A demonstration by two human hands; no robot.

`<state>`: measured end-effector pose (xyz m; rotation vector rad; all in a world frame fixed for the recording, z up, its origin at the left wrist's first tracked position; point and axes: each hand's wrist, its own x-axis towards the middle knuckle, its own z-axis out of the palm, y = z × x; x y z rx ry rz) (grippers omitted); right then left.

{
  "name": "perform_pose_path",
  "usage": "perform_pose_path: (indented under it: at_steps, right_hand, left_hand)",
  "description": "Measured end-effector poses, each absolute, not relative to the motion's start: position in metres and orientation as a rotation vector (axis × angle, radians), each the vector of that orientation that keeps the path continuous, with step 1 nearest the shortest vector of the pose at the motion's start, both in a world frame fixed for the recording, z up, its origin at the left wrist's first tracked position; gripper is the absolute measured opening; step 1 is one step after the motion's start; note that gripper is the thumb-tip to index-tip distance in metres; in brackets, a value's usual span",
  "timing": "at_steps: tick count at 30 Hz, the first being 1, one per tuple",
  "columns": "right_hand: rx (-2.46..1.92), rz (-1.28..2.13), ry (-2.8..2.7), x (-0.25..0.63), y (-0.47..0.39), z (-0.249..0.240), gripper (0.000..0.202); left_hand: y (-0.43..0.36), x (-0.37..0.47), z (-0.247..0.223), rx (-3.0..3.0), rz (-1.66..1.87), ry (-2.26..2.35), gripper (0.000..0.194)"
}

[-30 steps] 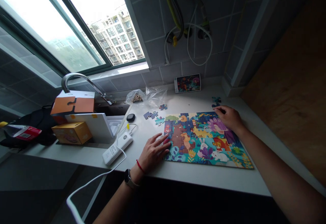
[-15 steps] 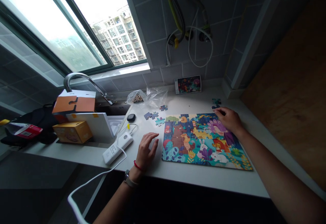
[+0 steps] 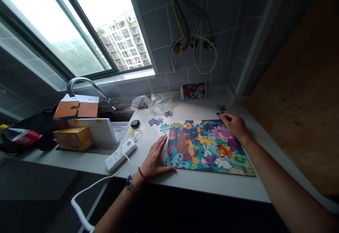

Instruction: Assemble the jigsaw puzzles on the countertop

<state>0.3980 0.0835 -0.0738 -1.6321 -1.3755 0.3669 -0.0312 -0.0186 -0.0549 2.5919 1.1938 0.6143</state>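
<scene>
A colourful animal jigsaw puzzle [image 3: 209, 148] lies on the white counter, its pieces mostly joined. My left hand [image 3: 155, 159] rests open along its left side, fingers stretched toward the back and thumb by the front left corner. At the puzzle's back right edge, my right hand [image 3: 234, 125] has its fingers pinched together at a dark blue puzzle piece [image 3: 219, 113]. Just behind that piece is a teal puzzle piece [image 3: 221, 108]. Several loose pieces lie at the back left, among them a teal one [image 3: 164, 127] and a bluish-purple one [image 3: 152, 121].
A small picture card [image 3: 193, 91] leans on the tiled wall. Clear plastic bags [image 3: 161, 102] lie behind the loose pieces. Left of my left hand are a white power strip [image 3: 120, 155] with its cable and a black oval object [image 3: 135, 123]. Boxes [image 3: 74, 138] stand by the sink.
My left hand has come down to the puzzle's left side, its fingers straightened and thumb extended. My right hand stays at the back right edge. The view has shifted slightly.
</scene>
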Motion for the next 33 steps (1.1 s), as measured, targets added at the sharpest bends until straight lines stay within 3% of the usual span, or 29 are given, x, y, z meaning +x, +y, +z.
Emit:
perform_pose_path:
  at_steps: [18,26,33]
  right_hand:
    - [-1.384,0.476,-0.781,0.421,0.099,-0.082,0.028]
    - [-1.391,0.471,-0.744,0.426,0.099,-0.085,0.030]
    - [-1.539,0.380,-0.914,0.423,0.098,-0.087,0.035]
  left_hand:
    - [-0.018,-0.033,-0.058,2.606,0.615,1.173,0.114]
    - [-0.015,-0.036,-0.060,2.478,0.752,1.205,0.068]
    - [0.017,-0.006,-0.023,2.372,0.937,1.117,0.041]
